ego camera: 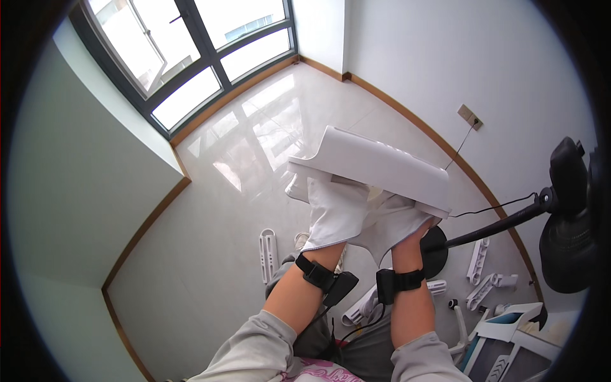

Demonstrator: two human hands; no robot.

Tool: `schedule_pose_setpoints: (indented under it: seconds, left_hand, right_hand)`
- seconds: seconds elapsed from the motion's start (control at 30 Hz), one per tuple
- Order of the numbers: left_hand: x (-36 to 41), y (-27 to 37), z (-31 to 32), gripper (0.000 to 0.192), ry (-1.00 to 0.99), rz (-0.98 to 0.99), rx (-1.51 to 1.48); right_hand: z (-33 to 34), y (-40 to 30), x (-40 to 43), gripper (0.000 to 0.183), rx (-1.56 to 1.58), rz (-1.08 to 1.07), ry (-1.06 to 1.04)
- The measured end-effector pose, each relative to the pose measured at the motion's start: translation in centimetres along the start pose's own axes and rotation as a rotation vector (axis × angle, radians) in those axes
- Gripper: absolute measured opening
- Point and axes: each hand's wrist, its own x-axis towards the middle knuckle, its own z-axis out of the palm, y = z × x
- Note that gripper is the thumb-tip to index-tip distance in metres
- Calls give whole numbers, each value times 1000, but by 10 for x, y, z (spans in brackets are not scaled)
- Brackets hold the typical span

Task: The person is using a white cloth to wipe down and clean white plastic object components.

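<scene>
A curved white panel [382,162], apparently plastic, is raised off the floor in front of me. White cloth [334,210] hangs at its near side and drapes over both my wrists. My left forearm [329,256] reaches into the cloth, which covers the left hand. On the other side, my right forearm [408,250] also goes under the cloth towards the panel's right end. Only a sliver of my right hand [432,223] shows there; its fingers are hidden. Each forearm wears a black strap with a small box. Neither hand's grip can be seen.
Slotted white parts lie on the tiled floor, one left [268,255], others right [477,262]. A black gooseneck stand [496,227] with a disc base [434,253] stands right, its cable near a wall socket [470,117]. A white-and-blue framed object [506,329] occupies the lower right.
</scene>
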Motion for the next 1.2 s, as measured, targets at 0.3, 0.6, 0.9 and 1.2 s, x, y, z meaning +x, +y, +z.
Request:
schedule_pose_setpoints:
  seconds: [0.3, 0.6, 0.9, 1.2]
  left_hand:
    - [-11, -26, 13, 34, -26, -125, 1]
    - [-53, -39, 49, 38, -393, 37, 1082]
    - [-58, -54, 63, 38, -482, 434, 1856]
    - [-63, -79, 51, 39, -434, 467, 1833]
  right_hand:
    - [-22, -30, 2, 58, -6, -136, 157]
    - [-16, -72, -8, 66, 243, -80, -142]
    - [-24, -81, -2, 65, 27, -197, 279]
    - [-39, -97, -7, 70, 43, -112, 214]
